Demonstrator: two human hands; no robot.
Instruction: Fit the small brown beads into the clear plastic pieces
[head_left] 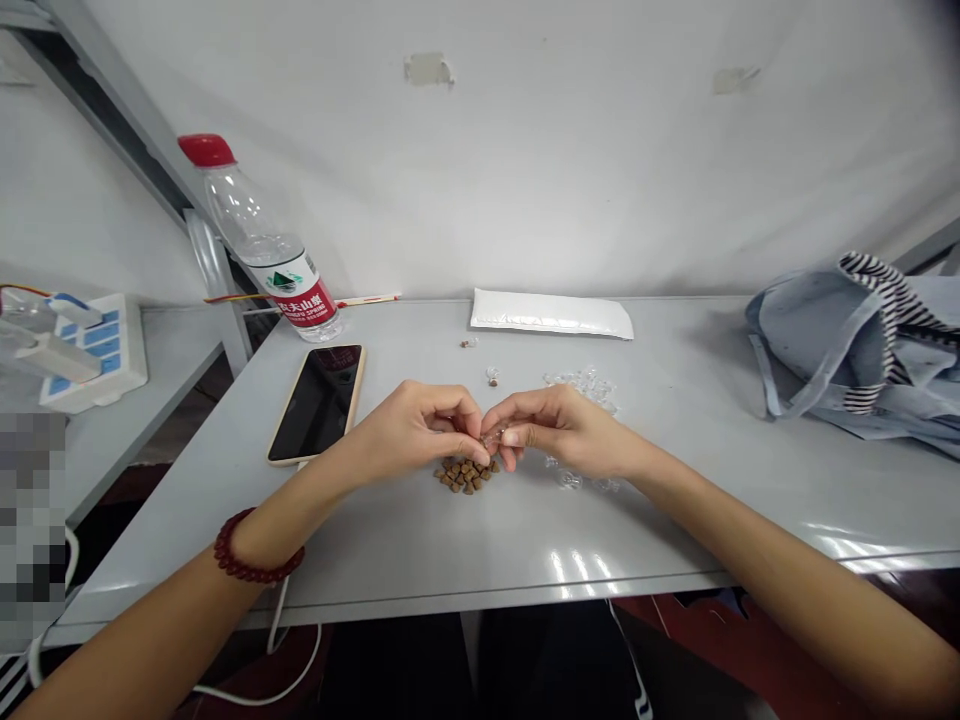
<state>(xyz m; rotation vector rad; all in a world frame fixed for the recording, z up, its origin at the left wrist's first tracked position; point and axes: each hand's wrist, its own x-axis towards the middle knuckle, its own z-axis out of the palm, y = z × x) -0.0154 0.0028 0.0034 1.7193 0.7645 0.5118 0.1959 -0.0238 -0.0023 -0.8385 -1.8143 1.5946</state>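
Note:
My left hand (431, 425) and my right hand (559, 425) meet over the table, fingers pinched together. Between the right fingertips shows a small clear piece (495, 436), like glass or plastic. What the left fingertips pinch is largely hidden. Just below them lies a pile of small brown cork-like pieces (465, 478). Partly behind and under my right hand, many clear round pieces (589, 385) are spread out. Beyond my hands sit two small clear pieces with brown ends, one nearer (492, 377) and one farther (469, 343).
A phone (319, 400) with a cable lies left of my hands. Behind it stands a red-capped water bottle (289, 270). A white padded packet (551, 314) rests by the wall. A blue fabric bag (825, 340) sits at right, a power strip (101, 350) at far left.

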